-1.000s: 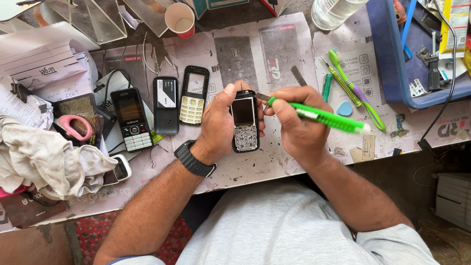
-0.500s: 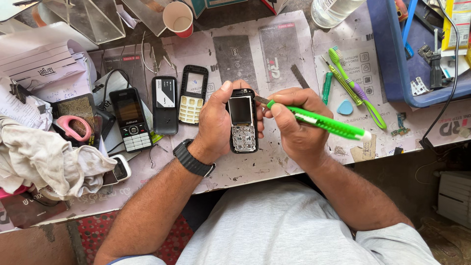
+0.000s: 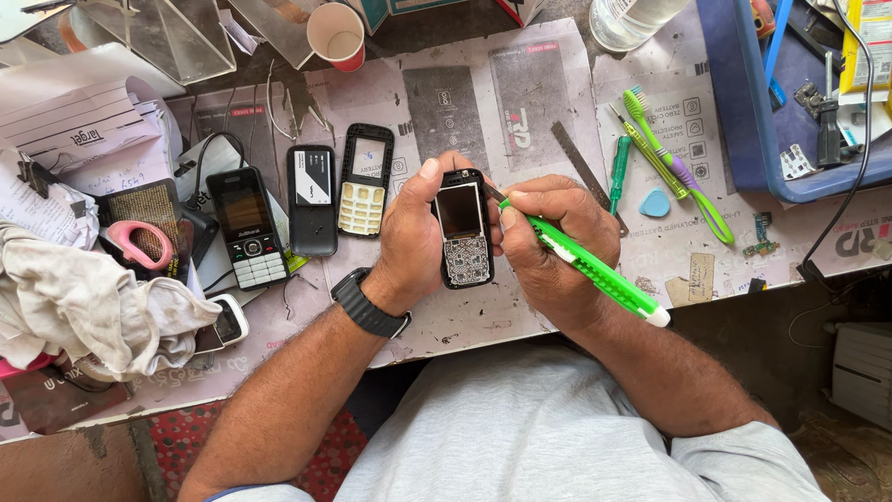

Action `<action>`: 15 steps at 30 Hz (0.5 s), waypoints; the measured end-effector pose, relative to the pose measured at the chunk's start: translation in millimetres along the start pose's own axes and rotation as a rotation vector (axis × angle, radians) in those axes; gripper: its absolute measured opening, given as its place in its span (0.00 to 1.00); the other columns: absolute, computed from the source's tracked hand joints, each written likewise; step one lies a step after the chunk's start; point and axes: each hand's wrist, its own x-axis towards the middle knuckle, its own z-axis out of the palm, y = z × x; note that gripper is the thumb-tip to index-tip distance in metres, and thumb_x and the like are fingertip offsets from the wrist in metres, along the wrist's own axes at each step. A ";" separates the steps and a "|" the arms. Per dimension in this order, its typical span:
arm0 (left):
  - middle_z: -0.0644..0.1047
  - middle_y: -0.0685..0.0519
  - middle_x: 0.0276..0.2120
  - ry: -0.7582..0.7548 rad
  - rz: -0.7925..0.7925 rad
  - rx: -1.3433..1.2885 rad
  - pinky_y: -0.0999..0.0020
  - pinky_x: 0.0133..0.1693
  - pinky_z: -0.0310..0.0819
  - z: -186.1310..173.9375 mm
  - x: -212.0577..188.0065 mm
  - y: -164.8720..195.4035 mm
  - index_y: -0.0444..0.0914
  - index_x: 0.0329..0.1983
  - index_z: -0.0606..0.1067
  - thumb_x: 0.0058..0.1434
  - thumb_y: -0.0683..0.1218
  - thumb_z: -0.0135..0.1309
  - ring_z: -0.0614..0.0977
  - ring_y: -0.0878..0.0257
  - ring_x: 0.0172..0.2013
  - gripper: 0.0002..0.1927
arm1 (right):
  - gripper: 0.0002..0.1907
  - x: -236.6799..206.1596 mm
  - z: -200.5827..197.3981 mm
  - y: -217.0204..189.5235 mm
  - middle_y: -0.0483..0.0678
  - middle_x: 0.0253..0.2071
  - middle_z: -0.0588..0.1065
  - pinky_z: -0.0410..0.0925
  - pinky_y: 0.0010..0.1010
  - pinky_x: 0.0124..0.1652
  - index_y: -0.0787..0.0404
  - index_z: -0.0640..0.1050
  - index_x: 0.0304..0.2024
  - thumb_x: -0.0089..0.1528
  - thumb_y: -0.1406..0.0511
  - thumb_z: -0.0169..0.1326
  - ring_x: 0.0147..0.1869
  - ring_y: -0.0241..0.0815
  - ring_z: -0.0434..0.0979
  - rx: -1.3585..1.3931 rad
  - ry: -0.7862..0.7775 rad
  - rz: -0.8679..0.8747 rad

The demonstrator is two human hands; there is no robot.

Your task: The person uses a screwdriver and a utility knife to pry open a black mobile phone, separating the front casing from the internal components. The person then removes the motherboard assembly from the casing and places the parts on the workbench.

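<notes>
This is a small phone-repair workshop. The counter [image 3: 557, 93], lined with printed paper sheets, carries opened handsets: a bare keypad phone [image 3: 246, 228] at 9 o'clock, a black back cover [image 3: 311, 200] and an empty front frame [image 3: 365, 181] beside it. Toward 2 o'clock lie a green screwdriver [image 3: 619, 174], a toothbrush [image 3: 674, 167], a blue pick [image 3: 655, 204] and a metal ruler [image 3: 581, 167]. A blue tray [image 3: 743, 130] at 1 o'clock holds tools and parts, and a soiled rag [image 3: 84, 307] lies at 9 o'clock.

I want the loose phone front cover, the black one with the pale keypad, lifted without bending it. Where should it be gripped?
Judging by its flat, upright pose, take the front cover by its two long side edges, fingers coming straight down. The open screen window leaves its upper frame thin, so grip nearer the keypad.
</notes>
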 end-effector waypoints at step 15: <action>0.78 0.44 0.36 -0.037 -0.031 0.000 0.61 0.35 0.84 -1.1 -4.8 5.5 0.35 0.46 0.70 0.74 0.63 0.35 0.82 0.58 0.32 0.26 | 0.06 -17.4 1.6 21.7 0.54 0.48 0.77 0.75 0.25 0.46 0.67 0.73 0.50 0.70 0.74 0.54 0.44 0.35 0.78 0.500 0.041 0.292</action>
